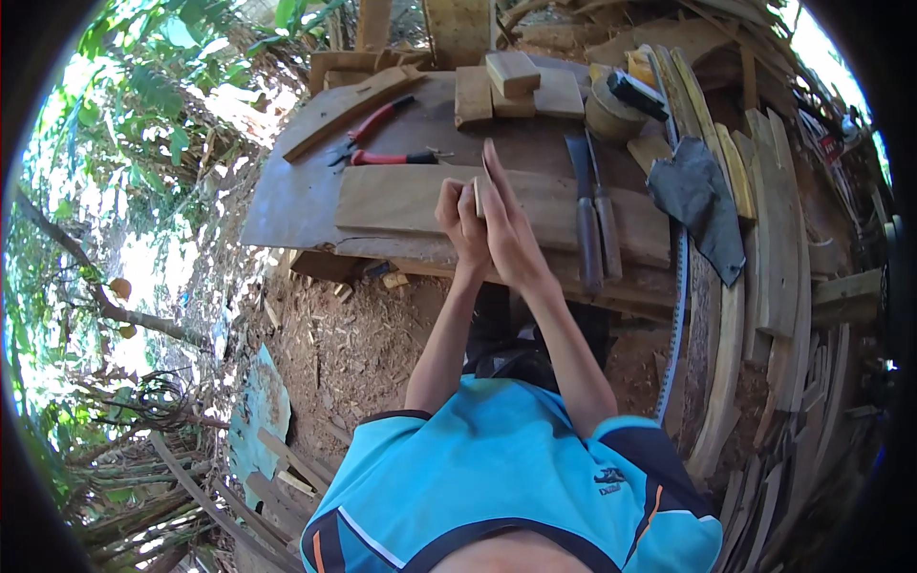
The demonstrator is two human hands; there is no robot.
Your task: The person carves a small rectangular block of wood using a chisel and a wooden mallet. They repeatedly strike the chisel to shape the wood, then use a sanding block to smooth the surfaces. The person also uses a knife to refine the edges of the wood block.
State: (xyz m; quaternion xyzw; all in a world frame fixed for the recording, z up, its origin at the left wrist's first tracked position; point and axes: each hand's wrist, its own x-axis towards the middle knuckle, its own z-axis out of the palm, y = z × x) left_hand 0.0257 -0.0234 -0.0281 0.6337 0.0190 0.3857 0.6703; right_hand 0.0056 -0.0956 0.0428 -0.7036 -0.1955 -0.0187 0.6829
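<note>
Both my hands are raised together over a wooden workbench. My left hand curls around a small thin piece of wood, held upright. My right hand lies flat against that piece from the right, fingers straight and pointing away from me. Under the hands lies a wide plank across the bench.
Red-handled pliers and a red-handled tool lie at the bench's back left. Wood blocks stand behind. Two chisels, a dark cloth, a round wooden piece and a long saw blade lie right. Stacked planks line the right side.
</note>
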